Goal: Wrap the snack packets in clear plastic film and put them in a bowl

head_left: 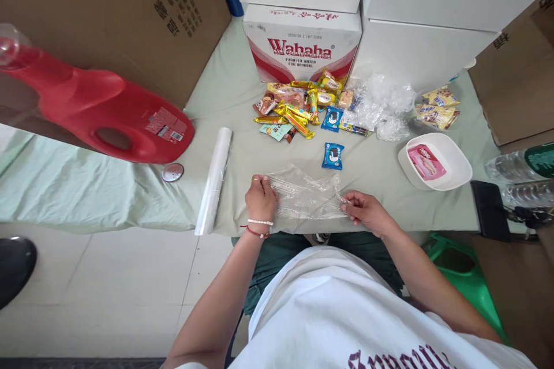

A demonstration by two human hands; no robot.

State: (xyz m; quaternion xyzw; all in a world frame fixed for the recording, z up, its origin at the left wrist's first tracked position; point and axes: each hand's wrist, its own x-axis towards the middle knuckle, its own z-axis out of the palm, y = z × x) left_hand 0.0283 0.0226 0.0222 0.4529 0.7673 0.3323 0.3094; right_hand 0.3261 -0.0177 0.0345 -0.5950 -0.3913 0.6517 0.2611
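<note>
One left hand (261, 197) and one right hand (364, 211) show low in the middle, with one clear plastic sheet (309, 199). Two bracelets (260, 222) are there too. To the left are one clear roll (213, 181), one big red jug (130, 115) and one small round thing (172, 172). Near the middle are two blue packs (332, 156). The yellow snacks (296, 118) are too bunched up to count. On the right are one white bowl (457, 170), one pink pack (426, 162) and two clear bottles (506, 165).
</note>
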